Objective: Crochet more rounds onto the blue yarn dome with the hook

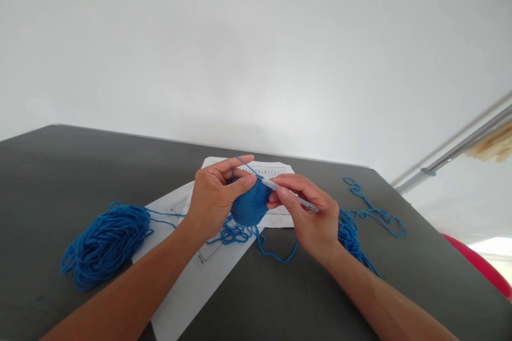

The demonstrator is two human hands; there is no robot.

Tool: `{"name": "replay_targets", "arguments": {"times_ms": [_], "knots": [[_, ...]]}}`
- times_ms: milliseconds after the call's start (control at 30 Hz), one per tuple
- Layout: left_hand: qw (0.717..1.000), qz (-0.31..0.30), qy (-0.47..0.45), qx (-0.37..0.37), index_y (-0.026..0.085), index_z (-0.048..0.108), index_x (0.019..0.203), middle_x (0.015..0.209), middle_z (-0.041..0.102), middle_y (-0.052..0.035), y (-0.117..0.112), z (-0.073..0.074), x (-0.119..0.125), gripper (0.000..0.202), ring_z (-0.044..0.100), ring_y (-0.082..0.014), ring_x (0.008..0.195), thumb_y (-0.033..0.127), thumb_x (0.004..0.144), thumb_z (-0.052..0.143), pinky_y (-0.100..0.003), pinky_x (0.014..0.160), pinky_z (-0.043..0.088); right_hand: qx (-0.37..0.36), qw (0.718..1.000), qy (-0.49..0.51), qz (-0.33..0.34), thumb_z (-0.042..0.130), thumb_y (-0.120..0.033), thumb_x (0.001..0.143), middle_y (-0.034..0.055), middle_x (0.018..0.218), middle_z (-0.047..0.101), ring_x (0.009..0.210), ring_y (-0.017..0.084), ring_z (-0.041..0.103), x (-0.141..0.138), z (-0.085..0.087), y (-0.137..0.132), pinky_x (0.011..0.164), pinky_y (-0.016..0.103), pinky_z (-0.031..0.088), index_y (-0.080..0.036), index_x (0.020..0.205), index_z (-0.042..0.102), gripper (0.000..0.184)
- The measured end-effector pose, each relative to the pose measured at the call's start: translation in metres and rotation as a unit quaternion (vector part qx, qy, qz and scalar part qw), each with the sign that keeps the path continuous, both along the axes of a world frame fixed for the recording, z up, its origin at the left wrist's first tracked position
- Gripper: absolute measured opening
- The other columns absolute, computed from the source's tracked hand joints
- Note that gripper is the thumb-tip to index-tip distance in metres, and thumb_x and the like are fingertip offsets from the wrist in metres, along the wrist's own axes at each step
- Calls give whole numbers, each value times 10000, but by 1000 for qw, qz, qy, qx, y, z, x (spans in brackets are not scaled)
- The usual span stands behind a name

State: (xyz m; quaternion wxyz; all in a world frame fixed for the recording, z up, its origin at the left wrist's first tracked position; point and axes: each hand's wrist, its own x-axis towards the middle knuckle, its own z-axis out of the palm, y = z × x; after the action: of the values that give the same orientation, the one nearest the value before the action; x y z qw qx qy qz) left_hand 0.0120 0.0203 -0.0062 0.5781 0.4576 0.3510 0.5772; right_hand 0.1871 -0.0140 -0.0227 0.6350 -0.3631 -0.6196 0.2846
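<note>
My left hand (214,197) pinches a round blue crocheted piece (250,205) between thumb and fingers, with a strand of blue yarn looped over the raised index finger. My right hand (310,213) is closed on a pale crochet hook (290,194), whose tip meets the top edge of the crocheted piece. Both hands hover just above sheets of white paper (200,272) on the dark grey table (72,181). Loose blue yarn (276,253) trails from the piece down onto the table.
A bundle of blue yarn (106,242) lies at the left by my forearm. More tangled blue yarn (372,216) spreads at the right. A metal pole (452,152) slants at the far right, with a red object (480,266) below it. A white wall stands behind.
</note>
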Motion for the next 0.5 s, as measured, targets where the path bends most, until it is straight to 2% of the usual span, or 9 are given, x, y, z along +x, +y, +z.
{"name": "replay_targets", "arguments": {"times_ms": [67, 167, 300, 400, 500], "knots": [[999, -14, -36, -28, 137, 799, 1103, 688, 730, 16, 0, 3, 0, 454, 622, -93, 616, 205, 674, 929, -193, 602, 511, 117, 985, -113, -53, 697, -137, 932, 73, 1029, 747, 776, 161, 753, -1, 1, -3, 673, 284, 673, -223, 1079, 777, 188], [993, -47, -87, -65, 119, 793, 1109, 649, 694, 28, -2, 8, -2, 492, 600, -83, 557, 178, 643, 941, -176, 523, 498, 239, 935, -241, -100, 675, -45, 926, 112, 1059, 750, 931, 195, 751, -2, 0, -8, 808, 303, 664, -186, 1223, 722, 332], [984, -92, -126, -85, 101, 788, 1135, 643, 673, 27, -4, 14, -6, 500, 585, -74, 536, 141, 657, 928, -163, 492, 500, 304, 896, -300, -123, 673, -22, 923, 135, 1130, 736, 1019, 208, 726, -5, -3, -12, 870, 317, 649, -164, 1382, 627, 483], [979, -120, -142, -88, 105, 790, 1147, 655, 670, 23, -6, 17, -11, 486, 577, -71, 532, 123, 676, 911, -163, 489, 505, 330, 881, -317, -120, 667, -15, 926, 143, 1161, 731, 1059, 226, 717, -4, -2, -13, 891, 356, 649, -161, 1441, 578, 543], [977, -139, -138, -88, 111, 792, 1149, 656, 671, 17, -6, 18, -14, 486, 579, -78, 540, 125, 677, 908, -176, 505, 517, 351, 869, -336, -94, 668, -17, 926, 140, 1141, 745, 1053, 227, 720, 2, 4, -14, 899, 363, 655, -135, 1434, 580, 529]]}}
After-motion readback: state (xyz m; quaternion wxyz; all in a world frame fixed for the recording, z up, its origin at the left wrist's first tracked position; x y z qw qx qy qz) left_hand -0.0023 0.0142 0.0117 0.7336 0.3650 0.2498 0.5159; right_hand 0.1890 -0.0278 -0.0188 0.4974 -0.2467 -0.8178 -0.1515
